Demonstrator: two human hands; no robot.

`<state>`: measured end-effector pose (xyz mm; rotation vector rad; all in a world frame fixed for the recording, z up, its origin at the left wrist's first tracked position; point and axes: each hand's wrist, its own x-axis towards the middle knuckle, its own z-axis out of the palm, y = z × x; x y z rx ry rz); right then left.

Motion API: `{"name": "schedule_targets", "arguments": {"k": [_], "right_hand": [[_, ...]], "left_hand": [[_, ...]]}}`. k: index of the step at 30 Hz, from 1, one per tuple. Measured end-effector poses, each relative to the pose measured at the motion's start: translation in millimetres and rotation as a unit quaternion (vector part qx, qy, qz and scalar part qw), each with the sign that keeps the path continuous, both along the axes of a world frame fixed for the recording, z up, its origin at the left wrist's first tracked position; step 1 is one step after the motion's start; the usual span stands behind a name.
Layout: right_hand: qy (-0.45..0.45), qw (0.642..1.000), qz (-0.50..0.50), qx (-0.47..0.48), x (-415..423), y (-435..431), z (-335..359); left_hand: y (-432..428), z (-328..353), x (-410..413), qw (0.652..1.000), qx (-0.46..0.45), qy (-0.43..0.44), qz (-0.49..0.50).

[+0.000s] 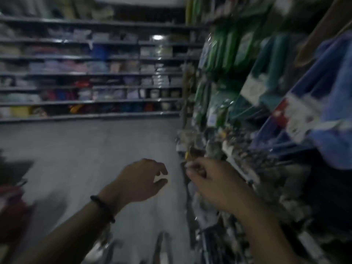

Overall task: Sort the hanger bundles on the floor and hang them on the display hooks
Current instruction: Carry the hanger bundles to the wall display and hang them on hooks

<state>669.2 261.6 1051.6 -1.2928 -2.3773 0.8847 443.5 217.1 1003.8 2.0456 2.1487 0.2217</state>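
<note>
Red shape [9,202]: far edge at your 8 o'clock, too blurred to name.
Grey floor [85,149]: bare stretch from 9 o'clock to centre, dimly lit.
Back shelves [91,73]: long rows across 10 to 12 o'clock, crowded with small goods.
Wrist band [102,208]: dark beads round your left wrist, 7 o'clock.
Left hand [142,180]: just below centre, reaching forward, fingers loosely spread and bent, thumb apart, holding nothing.
Hanger bundles [162,246]: probably the dark long shapes on the floor at 6 o'clock, between your arms; blur leaves that a guess.
Right hand [215,181]: 5 o'clock, just beside the rack's edge, fingers curled with thumb against fingertips as if pinching; whether anything is in the pinch cannot be told.
Display rack [224,54]: fills 1 to 5 o'clock, hung with green packs, then blue packs [323,111] nearest you. Its display hooks are lost among them.
Step in hand: likely working at a hook low on the rack.
Next move: find a free hook, then reach down to 6 o'clock for a bundle with your empty left hand.
</note>
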Motion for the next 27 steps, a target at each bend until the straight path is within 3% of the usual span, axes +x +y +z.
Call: {"name": "schedule_targets", "arguments": {"k": [7,15,23,27], "right_hand": [[-0.165,0.965,0.077,-0.191,-42,-37,-197],[-0.241,0.931,0.045,-0.271,-93,-107,-336],[-0.287,0.889,0.110,-0.341,-177,-120,-479],[-0.327,0.859,0.122,-0.374,-205,-119,-575]], "left_hand": [[-115,-116,-91,0.984,-0.113,-0.034,0.134],[-229,-261,-149,0.957,-0.206,-0.092,0.185],[-305,-399,-168,0.860,-0.337,-0.209,0.321],[-325,-488,-159,0.781,-0.397,-0.278,0.394]]}}
